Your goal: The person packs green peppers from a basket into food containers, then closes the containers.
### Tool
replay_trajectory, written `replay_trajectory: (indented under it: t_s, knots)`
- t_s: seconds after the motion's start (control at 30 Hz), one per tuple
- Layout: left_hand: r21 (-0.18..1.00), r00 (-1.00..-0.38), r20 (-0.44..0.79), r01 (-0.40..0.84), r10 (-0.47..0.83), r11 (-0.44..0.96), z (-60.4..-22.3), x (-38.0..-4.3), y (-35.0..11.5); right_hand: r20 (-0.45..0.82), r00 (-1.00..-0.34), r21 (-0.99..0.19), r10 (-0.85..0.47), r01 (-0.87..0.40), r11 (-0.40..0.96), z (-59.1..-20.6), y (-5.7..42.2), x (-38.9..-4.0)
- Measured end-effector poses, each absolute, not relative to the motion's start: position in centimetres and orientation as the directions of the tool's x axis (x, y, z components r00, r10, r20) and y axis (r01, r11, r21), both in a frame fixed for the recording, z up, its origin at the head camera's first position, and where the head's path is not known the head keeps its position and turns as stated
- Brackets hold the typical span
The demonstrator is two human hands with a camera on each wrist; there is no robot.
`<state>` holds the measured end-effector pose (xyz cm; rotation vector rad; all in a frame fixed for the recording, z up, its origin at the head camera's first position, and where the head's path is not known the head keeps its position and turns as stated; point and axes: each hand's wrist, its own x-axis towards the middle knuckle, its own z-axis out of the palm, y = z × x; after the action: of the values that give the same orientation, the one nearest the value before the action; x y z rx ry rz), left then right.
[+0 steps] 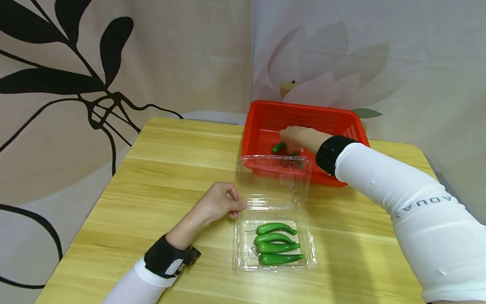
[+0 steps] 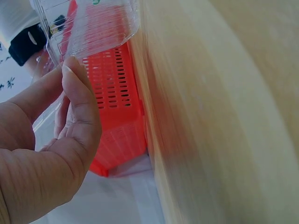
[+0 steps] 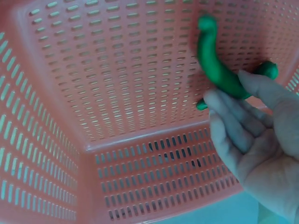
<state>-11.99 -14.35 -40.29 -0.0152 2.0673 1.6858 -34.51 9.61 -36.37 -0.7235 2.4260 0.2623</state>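
Observation:
My right hand (image 1: 303,137) reaches down into the red plastic basket (image 1: 262,109). In the right wrist view its thumb and fingers pinch a curved green chili pepper (image 3: 213,65). Another green pepper (image 3: 267,70) lies behind that hand on the basket's floor. At the hinge side of a clear plastic clamshell box (image 1: 246,253), the left hand (image 1: 218,202) pinches the edge between thumb and fingers. Several green peppers (image 1: 279,248) lie side by side in the box's lower half. Its raised lid (image 1: 262,181) leans toward the basket and overlaps its front wall in the head view.
A wooden table (image 1: 163,169) carries the box and the basket, which stands at the far edge. Behind it hangs a printed cloth (image 1: 205,55) with dark leaves and a pale flower. Bare tabletop lies left of the box.

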Motion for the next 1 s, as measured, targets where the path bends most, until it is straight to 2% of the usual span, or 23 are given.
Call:
replay_trajectory:
  t_s: [0.2,0.53,0.83,1.0]
  knots:
    - [0.923,-0.889,-0.364,-0.302,0.280,0.239,-40.4,-11.9,-14.2,-0.504,-0.717,0.056,-0.482,-0.584,0.810,-35.7,10.4,-34.3]
    - [0.926,-0.893,-0.353,-0.291,0.281,0.239,-40.4,-11.9,-14.1,-0.413,-0.728,-0.049,-0.547,-0.582,0.812,-33.0,12.5,-34.8]
    - [0.915,-0.885,-0.374,-0.303,0.277,0.266,-40.3,-12.0,-13.9,-0.236,-0.779,-0.096,-0.581,-0.576,0.812,-30.5,14.9,-33.5]
    - [0.920,-0.888,-0.362,-0.292,0.283,0.261,-40.4,-12.1,-14.1,-0.127,-0.781,-0.159,-0.611,-0.592,0.790,-29.3,15.9,-32.6]
